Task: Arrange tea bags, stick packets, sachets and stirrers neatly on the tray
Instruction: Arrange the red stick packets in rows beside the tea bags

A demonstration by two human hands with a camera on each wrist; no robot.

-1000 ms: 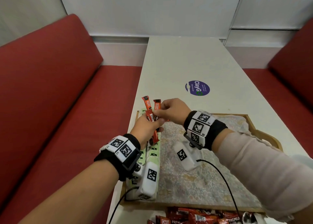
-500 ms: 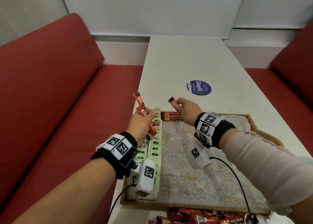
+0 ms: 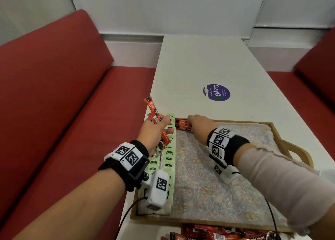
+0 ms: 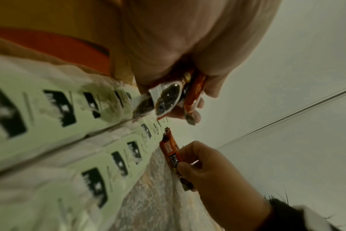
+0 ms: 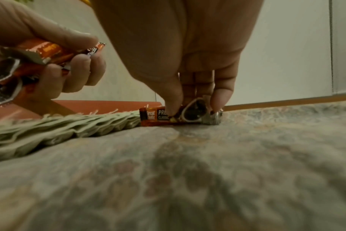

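Setting an orange stick packet into the row at the tray's far edge.

The right hand (image 3: 198, 124) pinched one stick packet (image 5: 162, 116) between thumb and fingertips (image 5: 220, 95), holding it flat on the tray (image 3: 297, 153) liner, its end touching the green tea bags (image 3: 169, 153) lined up along the tray's left side. The left hand (image 3: 154, 131), its grip curled round a bundle of spare packets (image 3: 154, 113), hovered over those tea bags. More packets (image 3: 217, 234) lay on the counter (image 3: 199, 63) at the tray's near edge. To do this well, the packet probably wanted squaring against the ones (image 3: 182, 124) already laid, print facing the same way, then a light release so nothing shifted.
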